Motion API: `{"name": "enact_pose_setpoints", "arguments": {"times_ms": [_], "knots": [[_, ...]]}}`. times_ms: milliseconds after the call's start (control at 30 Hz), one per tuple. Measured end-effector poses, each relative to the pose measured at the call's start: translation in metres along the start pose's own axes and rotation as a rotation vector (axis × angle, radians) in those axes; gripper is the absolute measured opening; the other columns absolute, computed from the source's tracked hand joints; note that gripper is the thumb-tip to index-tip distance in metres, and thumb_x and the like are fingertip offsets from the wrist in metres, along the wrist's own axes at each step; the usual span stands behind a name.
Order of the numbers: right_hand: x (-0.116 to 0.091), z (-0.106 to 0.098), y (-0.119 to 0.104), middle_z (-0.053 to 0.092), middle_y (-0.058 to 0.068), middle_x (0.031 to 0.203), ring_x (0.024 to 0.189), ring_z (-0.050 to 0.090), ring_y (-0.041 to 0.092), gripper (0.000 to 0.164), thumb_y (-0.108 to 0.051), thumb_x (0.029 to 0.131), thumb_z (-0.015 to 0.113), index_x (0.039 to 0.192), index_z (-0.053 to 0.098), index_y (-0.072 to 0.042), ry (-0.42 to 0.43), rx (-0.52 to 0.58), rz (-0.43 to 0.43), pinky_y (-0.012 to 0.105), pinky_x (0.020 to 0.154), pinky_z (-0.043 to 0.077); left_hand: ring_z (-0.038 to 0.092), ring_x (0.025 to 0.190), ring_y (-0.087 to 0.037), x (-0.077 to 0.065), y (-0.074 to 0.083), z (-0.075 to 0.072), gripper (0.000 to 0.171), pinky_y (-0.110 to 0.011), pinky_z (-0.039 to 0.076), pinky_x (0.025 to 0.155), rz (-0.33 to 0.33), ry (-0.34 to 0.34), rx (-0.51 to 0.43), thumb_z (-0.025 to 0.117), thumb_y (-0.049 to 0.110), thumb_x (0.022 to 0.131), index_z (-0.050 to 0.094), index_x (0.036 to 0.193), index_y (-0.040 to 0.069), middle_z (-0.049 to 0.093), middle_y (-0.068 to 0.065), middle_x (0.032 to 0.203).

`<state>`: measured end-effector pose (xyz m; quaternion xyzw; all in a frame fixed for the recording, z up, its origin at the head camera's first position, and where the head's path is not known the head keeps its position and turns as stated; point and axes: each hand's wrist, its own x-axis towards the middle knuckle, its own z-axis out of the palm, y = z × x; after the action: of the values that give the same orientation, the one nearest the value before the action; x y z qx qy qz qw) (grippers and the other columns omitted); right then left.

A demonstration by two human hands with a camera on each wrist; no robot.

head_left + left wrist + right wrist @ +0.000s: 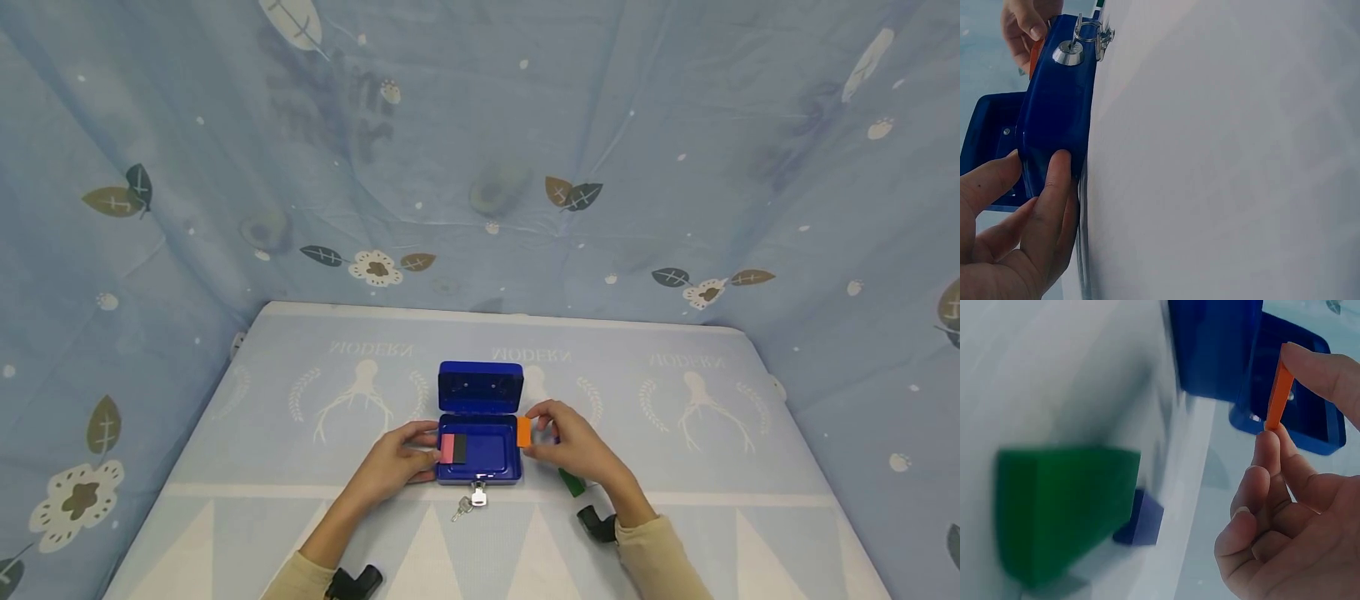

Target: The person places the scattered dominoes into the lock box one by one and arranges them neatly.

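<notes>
The left hand (393,461) grips the raised-lid blue cash box (491,452) at 9 o'clock, thumb and fingers bent, beside a pink block (447,448) and a black block (460,448) inside. By the 3 o'clock rim, the right hand (573,442) pinches an orange block (524,432); a green block (572,482) lies near 4 o'clock.

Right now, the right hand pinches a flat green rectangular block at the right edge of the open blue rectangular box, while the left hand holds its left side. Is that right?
Wrong colour: the right wrist view shows the right hand pinching a flat orange rectangular block. It is at the right edge of the open blue rectangular box, whose left side the left hand holds.
</notes>
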<state>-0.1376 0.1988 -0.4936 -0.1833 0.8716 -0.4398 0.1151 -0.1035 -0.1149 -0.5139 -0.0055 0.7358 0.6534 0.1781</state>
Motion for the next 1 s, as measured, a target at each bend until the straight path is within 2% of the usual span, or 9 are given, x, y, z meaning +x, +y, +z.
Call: {"name": "enact_pose_setpoints", "arguments": {"times_ms": [400, 700, 1000], "knots": [[0.006, 0.018, -0.009, 0.058, 0.008, 0.095, 0.08, 0.05, 0.03, 0.045, -0.019, 0.082, 0.084, 0.119, 0.061, -0.006, -0.028, -0.007, -0.093, 0.027, 0.064, 0.042, 0.069, 0.094, -0.029, 0.0, -0.003, -0.001, 0.053, -0.038, 0.063, 0.075, 0.02, -0.016, -0.006, 0.072, 0.002, 0.09, 0.052, 0.138, -0.006, 0.06, -0.023, 0.122], [0.011, 0.032, -0.019, 0.057, 0.0, 0.096, 0.079, 0.05, 0.024, 0.045, -0.021, 0.081, 0.085, 0.118, 0.062, -0.01, -0.034, -0.008, -0.119, 0.024, 0.063, 0.043, 0.069, 0.097, -0.031, 0.0, -0.003, -0.001, 0.054, -0.037, 0.063, 0.075, 0.017, -0.02, 0.01, 0.072, 0.003, 0.09, 0.051, 0.139, -0.006, 0.059, -0.025, 0.123], [0.017, 0.042, -0.024, 0.059, 0.001, 0.098, 0.081, 0.051, 0.022, 0.043, -0.022, 0.081, 0.085, 0.116, 0.062, -0.009, -0.035, -0.021, -0.114, 0.026, 0.067, 0.044, 0.069, 0.096, -0.03, 0.0, -0.002, -0.001, 0.054, -0.038, 0.063, 0.075, 0.008, -0.017, 0.016, 0.072, 0.004, 0.091, 0.051, 0.139, -0.005, 0.059, -0.023, 0.123]]}}
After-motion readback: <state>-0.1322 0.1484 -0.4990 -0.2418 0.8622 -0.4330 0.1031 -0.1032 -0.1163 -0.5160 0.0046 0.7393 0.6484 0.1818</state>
